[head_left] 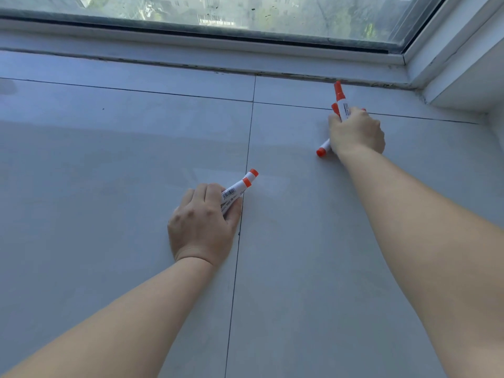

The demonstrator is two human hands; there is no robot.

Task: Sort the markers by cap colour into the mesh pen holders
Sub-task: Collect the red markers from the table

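left hand [201, 227] low centre on tiled surface [122, 159], gripping two markers [237, 190] side by side, ends up-right | right hand [356, 132] farther back, right, gripping marker bunch [341, 105] | window [245, 12] behind both

Both bare forearms reach forward, the left hand [201, 227] nearer with fingers curled in a grip, the right hand [356, 132] stretched farther out, likewise curled.

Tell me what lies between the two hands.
Head view: only bare grey tile with a dark grout line between left hand and right hand.
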